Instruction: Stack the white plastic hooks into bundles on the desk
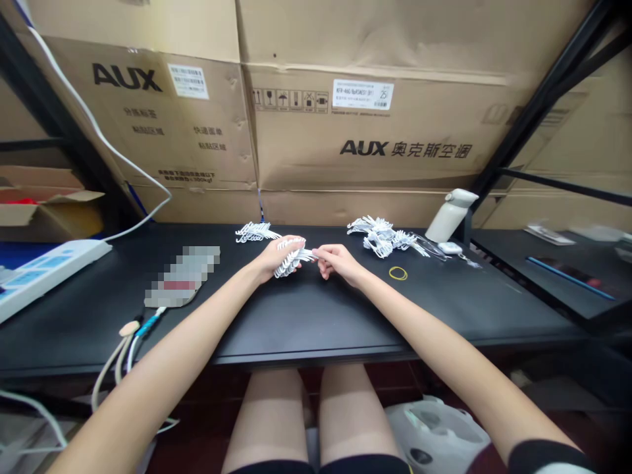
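In the head view, the left hand [274, 257] is closed around a bundle of white hooks [286, 263], held over the middle of the black tabletop [306, 322], nearer its far edge. The right hand [340, 262] pinches the bundle's ends between thumb and fingers. Toward the far edge lie a small pile [251, 232] behind the left hand and a larger pile [380, 238] farther right; a white bottle [449, 217] stands tilted in the picture near the far right corner.

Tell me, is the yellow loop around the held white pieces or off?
Off: the yellow loop lies on the black table, apart from the white pieces held in the left hand.
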The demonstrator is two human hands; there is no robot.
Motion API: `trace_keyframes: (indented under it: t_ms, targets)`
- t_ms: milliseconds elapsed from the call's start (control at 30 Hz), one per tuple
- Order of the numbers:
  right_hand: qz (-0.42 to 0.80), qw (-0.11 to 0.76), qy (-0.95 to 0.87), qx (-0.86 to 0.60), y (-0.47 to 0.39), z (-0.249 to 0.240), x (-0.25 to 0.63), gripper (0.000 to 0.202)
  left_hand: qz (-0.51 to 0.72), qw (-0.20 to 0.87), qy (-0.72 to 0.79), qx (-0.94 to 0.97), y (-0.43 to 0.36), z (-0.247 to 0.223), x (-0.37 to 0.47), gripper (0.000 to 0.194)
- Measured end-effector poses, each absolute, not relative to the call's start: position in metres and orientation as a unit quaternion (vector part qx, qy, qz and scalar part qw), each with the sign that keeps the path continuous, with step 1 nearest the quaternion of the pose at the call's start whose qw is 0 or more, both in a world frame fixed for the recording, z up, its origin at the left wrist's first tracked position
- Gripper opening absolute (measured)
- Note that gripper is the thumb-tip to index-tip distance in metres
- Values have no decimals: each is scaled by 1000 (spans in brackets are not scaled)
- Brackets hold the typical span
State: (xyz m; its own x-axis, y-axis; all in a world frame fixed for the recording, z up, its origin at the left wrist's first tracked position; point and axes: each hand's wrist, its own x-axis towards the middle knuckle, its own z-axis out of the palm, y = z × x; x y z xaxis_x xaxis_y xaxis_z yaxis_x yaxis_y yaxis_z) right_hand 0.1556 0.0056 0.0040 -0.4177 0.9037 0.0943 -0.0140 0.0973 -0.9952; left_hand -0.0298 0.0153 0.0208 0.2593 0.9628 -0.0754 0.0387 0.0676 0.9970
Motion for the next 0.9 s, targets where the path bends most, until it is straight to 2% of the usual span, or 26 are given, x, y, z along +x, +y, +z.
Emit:
trace_keyframes:
  t_ms: [733, 900]
  targets:
    - [453, 415, -703, -359, 5, -1, 157, 35, 414, 564, 446, 558, 17, 17, -31, 41]
    - [499, 417, -669, -360, 5, -2, 154, 36, 424, 557, 430, 570, 15, 18, -30, 44]
